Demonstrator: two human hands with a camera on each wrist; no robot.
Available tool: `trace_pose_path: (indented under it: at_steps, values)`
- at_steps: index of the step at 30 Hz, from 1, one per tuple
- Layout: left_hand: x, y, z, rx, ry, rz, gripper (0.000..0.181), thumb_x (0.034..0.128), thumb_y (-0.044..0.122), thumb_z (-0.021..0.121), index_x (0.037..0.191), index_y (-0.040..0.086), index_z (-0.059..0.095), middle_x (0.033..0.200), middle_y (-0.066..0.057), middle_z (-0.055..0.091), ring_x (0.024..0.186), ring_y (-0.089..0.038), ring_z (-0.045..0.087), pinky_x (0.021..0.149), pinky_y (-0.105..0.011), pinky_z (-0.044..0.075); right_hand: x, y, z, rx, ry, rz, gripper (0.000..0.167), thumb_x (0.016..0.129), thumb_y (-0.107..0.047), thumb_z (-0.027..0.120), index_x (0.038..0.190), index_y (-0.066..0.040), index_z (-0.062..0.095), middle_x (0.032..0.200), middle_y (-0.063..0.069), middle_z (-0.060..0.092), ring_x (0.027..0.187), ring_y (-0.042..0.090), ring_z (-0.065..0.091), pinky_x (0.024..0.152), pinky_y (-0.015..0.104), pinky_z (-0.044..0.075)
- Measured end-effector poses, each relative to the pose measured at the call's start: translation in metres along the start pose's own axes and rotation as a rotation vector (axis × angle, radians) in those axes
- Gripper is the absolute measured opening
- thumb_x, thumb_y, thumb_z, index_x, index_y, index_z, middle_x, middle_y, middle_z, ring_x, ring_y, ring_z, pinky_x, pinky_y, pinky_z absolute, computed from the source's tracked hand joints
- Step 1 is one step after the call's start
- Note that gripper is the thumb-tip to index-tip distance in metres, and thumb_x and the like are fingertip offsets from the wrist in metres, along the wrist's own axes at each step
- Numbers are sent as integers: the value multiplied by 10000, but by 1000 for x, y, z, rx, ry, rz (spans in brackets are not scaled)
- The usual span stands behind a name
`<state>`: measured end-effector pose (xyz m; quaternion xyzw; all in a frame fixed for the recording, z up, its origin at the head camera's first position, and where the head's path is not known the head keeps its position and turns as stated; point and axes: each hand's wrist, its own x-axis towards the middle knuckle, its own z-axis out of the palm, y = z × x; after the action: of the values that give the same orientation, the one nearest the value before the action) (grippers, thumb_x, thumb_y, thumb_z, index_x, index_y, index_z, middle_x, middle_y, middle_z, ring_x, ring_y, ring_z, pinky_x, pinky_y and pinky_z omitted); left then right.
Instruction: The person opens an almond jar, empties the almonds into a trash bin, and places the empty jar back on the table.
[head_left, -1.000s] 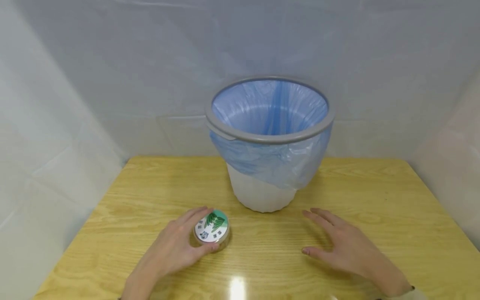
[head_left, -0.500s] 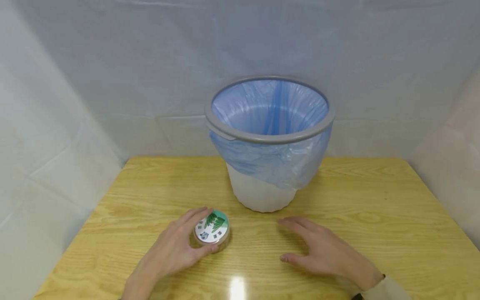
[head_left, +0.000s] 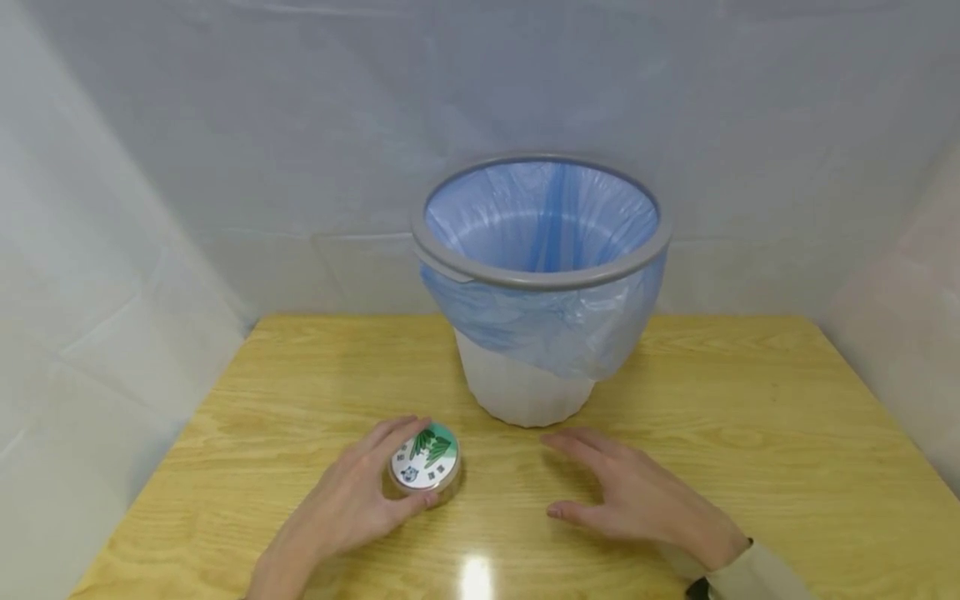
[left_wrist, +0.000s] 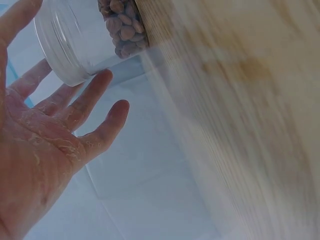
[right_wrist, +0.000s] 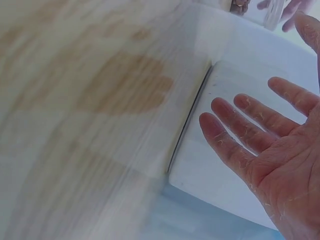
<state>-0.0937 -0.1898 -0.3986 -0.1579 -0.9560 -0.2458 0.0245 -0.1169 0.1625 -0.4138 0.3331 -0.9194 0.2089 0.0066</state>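
Observation:
A short clear jar (head_left: 425,457) with a white and green leaf-printed lid stands upright on the wooden table, left of the middle. Brown nut-like or bean-like pieces (left_wrist: 124,27) fill its lower part in the left wrist view. My left hand (head_left: 351,493) holds the jar from the left, thumb at the near side and fingers round the far side. My right hand (head_left: 630,496) hovers low over the table, right of the jar and apart from it. Its fingers are spread and relaxed, palm turned inward, with nothing in them, as the right wrist view (right_wrist: 280,150) also shows.
Behind the hands stands a white trash bin (head_left: 525,392) with a grey rim (head_left: 547,279) and a blue bag (head_left: 540,325) folded over it. Pale sheeting (head_left: 300,150) hangs behind and at both sides of the wooden table (head_left: 750,400).
My right hand has moved left, closer to the jar, and slowed. The left hand and the jar have stayed in place.

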Motion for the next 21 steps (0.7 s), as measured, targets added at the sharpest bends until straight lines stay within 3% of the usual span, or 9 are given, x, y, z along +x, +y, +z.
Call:
trace_pose_path:
  at_steps: [13, 21]
  values:
    - [5, 4, 3, -37, -7, -22, 832, 798, 481, 829, 1521, 288, 466, 1476, 18, 522, 1239, -280, 620, 958, -540, 559, 6, 0, 3, 12, -8, -21, 726, 916, -676, 603, 1491, -241, 517, 1458, 16, 584, 1285, 213, 620, 1030, 431, 549]
    - [7, 4, 7, -51, 21, -6, 902, 755, 422, 854, 1534, 233, 441, 1446, -30, 535, 1194, -222, 625, 954, -463, 570, 9, 1, 4, 3, -19, -24, 710, 926, -678, 585, 1487, -248, 516, 1451, 21, 589, 1281, 225, 623, 1028, 439, 547]
